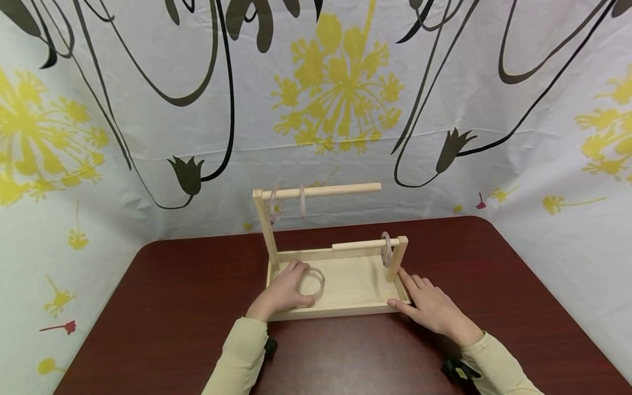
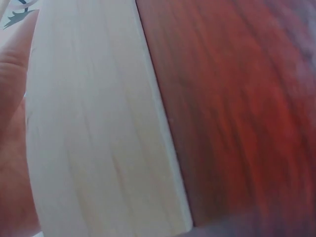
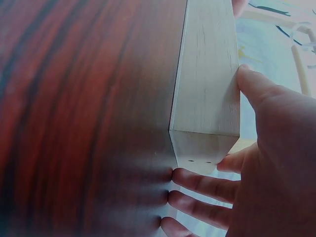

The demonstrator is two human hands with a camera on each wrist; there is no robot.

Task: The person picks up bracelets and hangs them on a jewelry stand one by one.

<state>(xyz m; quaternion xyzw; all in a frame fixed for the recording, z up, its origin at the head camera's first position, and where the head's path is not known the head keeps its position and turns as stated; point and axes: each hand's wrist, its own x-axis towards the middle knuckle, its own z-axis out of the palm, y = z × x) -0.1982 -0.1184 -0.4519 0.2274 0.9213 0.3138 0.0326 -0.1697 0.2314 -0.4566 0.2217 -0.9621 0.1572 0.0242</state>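
A pale wooden bangle stand [image 1: 345,311] has a shallow tray base, a tall left post with a rod [image 1: 340,190], and a short right post with a lower rod [image 1: 357,245]. Two translucent bangles [image 1: 303,202] hang on the high rod, and another bangle [image 1: 387,250] hangs on the low one. Inside the tray's left part, my left hand [image 1: 286,288] pinches a pale bangle [image 1: 322,282] between thumb and fingers. My right hand [image 1: 434,307] rests at the tray's front right corner, thumb [image 3: 252,81] on the front rim and straight fingers along the side, some touching the table.
The stand sits on a dark red-brown wooden table [image 1: 187,307]. Behind and at both sides hangs a white cloth [image 1: 306,120] with yellow and grey flower prints. The high rod's right end is free, and the low rod's free end points left.
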